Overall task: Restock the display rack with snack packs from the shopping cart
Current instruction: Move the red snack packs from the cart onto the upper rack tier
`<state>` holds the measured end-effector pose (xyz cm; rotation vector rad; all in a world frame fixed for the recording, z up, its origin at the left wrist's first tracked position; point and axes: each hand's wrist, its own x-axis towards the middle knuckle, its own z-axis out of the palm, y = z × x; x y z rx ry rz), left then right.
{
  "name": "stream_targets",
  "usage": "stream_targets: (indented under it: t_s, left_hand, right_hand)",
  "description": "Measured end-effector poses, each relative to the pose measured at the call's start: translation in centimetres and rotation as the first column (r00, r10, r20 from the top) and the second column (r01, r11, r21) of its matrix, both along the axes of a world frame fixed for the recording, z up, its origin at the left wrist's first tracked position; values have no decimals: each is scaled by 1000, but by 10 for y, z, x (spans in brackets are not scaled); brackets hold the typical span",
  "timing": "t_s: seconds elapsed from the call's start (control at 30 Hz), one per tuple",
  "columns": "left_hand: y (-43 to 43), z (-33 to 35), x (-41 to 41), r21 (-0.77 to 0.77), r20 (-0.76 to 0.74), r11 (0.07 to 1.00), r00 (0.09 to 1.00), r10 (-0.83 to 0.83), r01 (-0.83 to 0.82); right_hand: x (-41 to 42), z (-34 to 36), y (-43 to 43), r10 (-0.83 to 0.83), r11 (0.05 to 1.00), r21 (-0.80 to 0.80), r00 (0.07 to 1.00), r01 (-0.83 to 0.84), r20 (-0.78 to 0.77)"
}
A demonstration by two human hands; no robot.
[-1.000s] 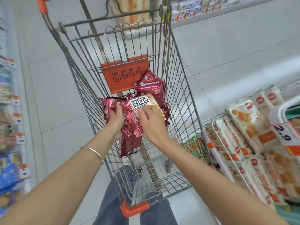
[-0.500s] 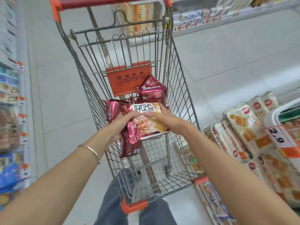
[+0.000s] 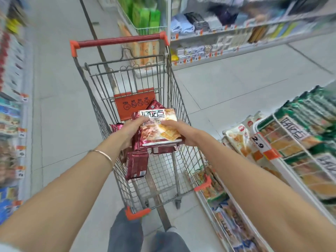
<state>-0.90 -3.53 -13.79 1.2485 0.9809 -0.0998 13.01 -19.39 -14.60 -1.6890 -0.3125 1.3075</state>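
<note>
**Desk:** Where is the snack pack right now?

**Operator:** I have it above the shopping cart, flat and face up over the far half of the basket, just in front of the orange seat flap. It is clear of the wire floor, not lying on it.

**Desk:** Both hands on it?

**Operator:** Yes. My left hand grips the left edge, thumb on top and fingers curled under. My right hand grips the right edge the same way. Neither is free.

**Desk:** Why two hands for one pack?

**Operator:** I don't think it is only one. Dark red wrapper shows beneath the top pack, so I seem to be carrying a small stack. Clamping it from both sides stops the slippery film from sliding apart. I can't tell how many are under there.

**Desk:** Anything left in the cart?

**Operator:** More maroon packs lie in the basket below my left wrist, so I judge the restock is far from done.

**Desk:** And the destination?

**Operator:** The display rack is on my right, just beside the cart. Its wire-fronted tiers hold rows of similar packs, and a price tag is clipped to the front. Holding the pack face up lets me match its print to a row.

**Desk:** Any risk?

**Operator:** The cart's right wall stands between my hands and the rack. Carried low, the stack could catch the rim and spill, so I would lift first and then swing right.
</note>
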Motion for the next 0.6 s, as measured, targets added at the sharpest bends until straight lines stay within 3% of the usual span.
stream_targets:
  t_s: [0.13, 0.37, 0.6]
  left_hand:
    - [-14, 54, 18, 95, 58, 993, 996, -74, 68]
    - [-87, 180, 58, 199, 222, 934, 914, -338, 297]
    - [-225, 299, 102, 220, 380, 810, 717, -584, 543]
  right_hand:
    - [-4, 65, -30, -104, 994, 57, 985, 96, 140]
    - [-21, 188, -126, -308, 949, 130, 927, 286, 215]
    - [-52, 300, -272, -579, 811, 221, 690, 541, 434]
